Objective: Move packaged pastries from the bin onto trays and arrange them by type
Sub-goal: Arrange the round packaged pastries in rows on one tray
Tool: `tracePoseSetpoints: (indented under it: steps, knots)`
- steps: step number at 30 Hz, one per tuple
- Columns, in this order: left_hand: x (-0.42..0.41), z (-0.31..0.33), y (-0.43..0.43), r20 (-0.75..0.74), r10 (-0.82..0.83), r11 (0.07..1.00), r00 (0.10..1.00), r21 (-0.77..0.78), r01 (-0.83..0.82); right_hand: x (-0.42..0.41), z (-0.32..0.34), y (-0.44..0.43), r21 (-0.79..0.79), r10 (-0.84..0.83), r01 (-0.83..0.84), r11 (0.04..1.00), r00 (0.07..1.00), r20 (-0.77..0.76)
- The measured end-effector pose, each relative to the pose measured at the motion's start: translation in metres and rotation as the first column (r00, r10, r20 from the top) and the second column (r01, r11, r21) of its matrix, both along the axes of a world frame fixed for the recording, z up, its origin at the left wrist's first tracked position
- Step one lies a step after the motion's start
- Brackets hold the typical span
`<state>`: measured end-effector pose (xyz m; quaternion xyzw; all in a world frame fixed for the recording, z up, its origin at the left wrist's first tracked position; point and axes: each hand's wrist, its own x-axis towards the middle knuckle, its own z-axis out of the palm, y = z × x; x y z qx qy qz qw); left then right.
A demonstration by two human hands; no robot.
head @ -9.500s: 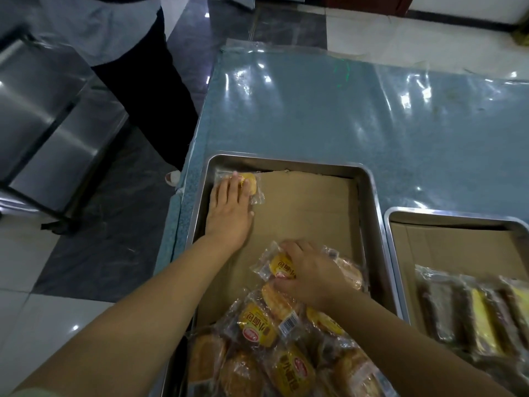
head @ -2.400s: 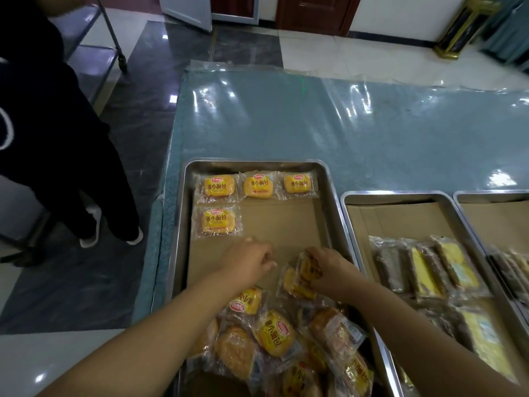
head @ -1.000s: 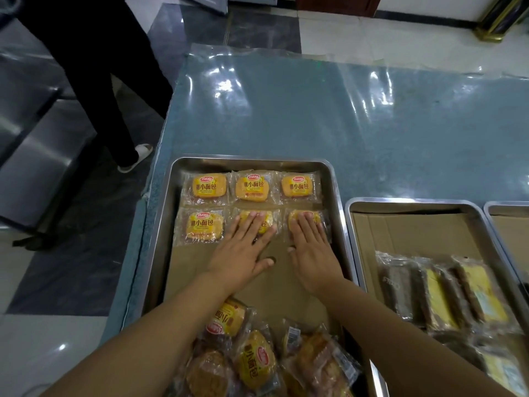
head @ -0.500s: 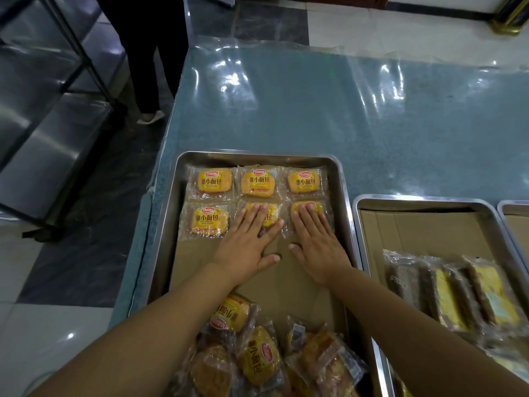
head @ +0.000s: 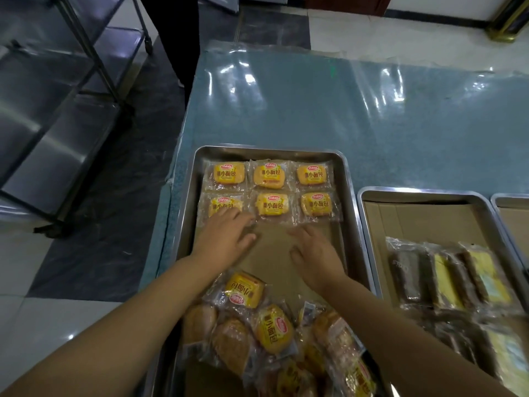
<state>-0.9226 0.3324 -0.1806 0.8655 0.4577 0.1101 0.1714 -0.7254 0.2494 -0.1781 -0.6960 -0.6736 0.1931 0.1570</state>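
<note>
A steel tray (head: 189,213) lined with brown cardboard holds two neat rows of yellow packaged small breads (head: 270,176) at its far end. A loose heap of the same wrapped breads (head: 272,329) lies at its near end. My left hand (head: 226,239) is flat and relaxed over the cardboard, its fingertips at the near edge of the second row's left pack (head: 224,206). My right hand (head: 313,255) hovers open over bare cardboard, just short of the second row. Neither hand holds anything.
A second cardboard-lined tray (head: 369,222) on the right holds long brown and yellow wrapped pastries (head: 446,273). A third tray's rim (head: 496,202) shows at far right. The blue table (head: 329,110) is under clear plastic. A steel rack (head: 57,110) and a standing person (head: 177,32) are at left.
Both hands have slid back toward me off the second-row packs, which now lie uncovered. The second row grew to three packs over the earlier frames.
</note>
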Motion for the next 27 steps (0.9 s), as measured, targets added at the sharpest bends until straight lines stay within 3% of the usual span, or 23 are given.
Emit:
tracePoseSetpoints:
  steps: [6, 12, 16, 22, 24, 25, 27]
  knots:
    - [-0.034, -0.005, -0.038, -0.082, 0.067, 0.946, 0.994, -0.31, -0.09, -0.043, -0.007, -0.023, -0.199, 0.073, -0.09, 0.976, 0.993, -0.091]
    - [-0.04, -0.001, -0.044, -0.144, 0.163, 0.893, 0.976, -0.4, -0.208, -0.058, -0.003, -0.027, -0.302, 0.022, -0.055, 0.952, 0.993, -0.112]
    - [-0.039, 0.01, -0.042, 0.024, 0.203, 0.878, 0.979, -0.446, -0.172, -0.065, 0.01, -0.017, -0.282, 0.002, -0.033, 0.959, 0.994, -0.112]
    - [-0.031, 0.037, -0.038, 0.374, 0.231, 0.904, 0.898, -0.423, -0.056, -0.076, 0.028, 0.002, -0.213, -0.128, 0.051, 0.976, 0.922, -0.366]
    - [-0.035, 0.041, -0.035, 0.454, 0.366, 0.897, 0.812, -0.404, -0.178, -0.077, 0.027, 0.002, -0.258, -0.289, 0.193, 0.947, 0.863, -0.413]
    - [-0.039, 0.042, -0.033, 0.488, 0.434, 0.888, 0.758, -0.372, -0.269, -0.078, 0.026, 0.0, -0.319, -0.405, 0.277, 0.906, 0.784, -0.471]
    - [-0.049, 0.039, -0.031, 0.529, 0.513, 0.858, 0.676, -0.311, -0.409, -0.084, 0.022, -0.003, -0.492, -0.605, 0.355, 0.795, 0.526, -0.598]
